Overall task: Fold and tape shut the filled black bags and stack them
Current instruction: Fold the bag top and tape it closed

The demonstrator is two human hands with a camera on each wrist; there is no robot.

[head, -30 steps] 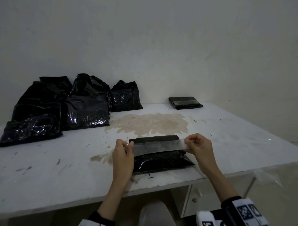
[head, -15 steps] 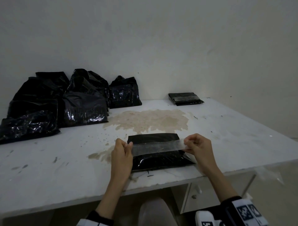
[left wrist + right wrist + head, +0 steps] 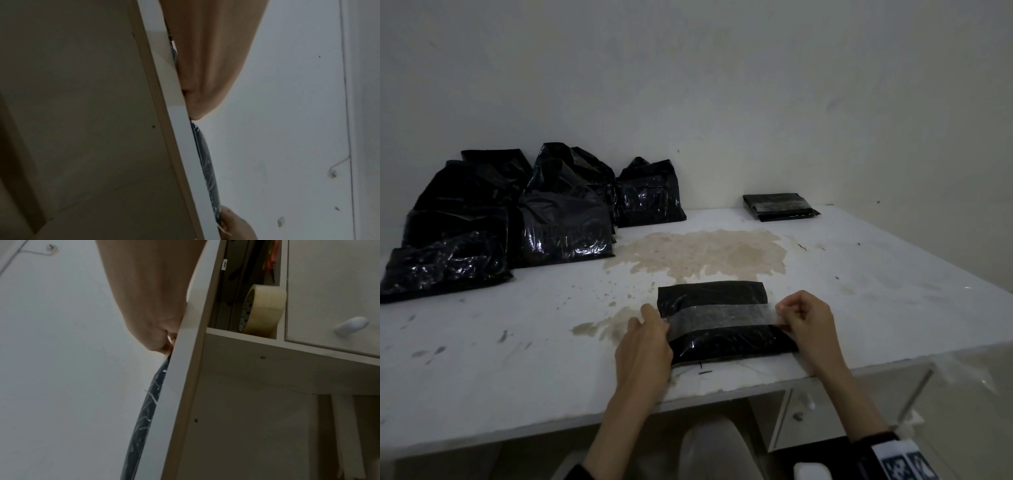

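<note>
A folded black bag (image 3: pixel 719 342) lies near the front edge of the white table (image 3: pixel 517 342). A strip of clear tape (image 3: pixel 719 317) stretches across its middle. My left hand (image 3: pixel 654 325) pinches the strip's left end at the bag's left edge. The strip's right end is pinched in my right hand (image 3: pixel 796 313), at the bag's right edge. In the wrist views the bag shows only as a thin dark edge (image 3: pixel 207 165) (image 3: pixel 148 402) above the table's rim. One taped bag (image 3: pixel 780 206) lies at the back right. Several unfolded filled black bags (image 3: pixel 517 219) are heaped at the back left.
A brown stain (image 3: pixel 705 253) spreads over the table's middle. The wall (image 3: pixel 722 85) stands right behind the table. Under the tabletop on the right a roll of tape (image 3: pixel 263 309) stands in an open shelf beside a drawer with a white knob (image 3: pixel 351 326).
Both hands have brought the stretched tape strip down from above the bag until it lies across the bag's middle. The bag itself has stayed in place.
</note>
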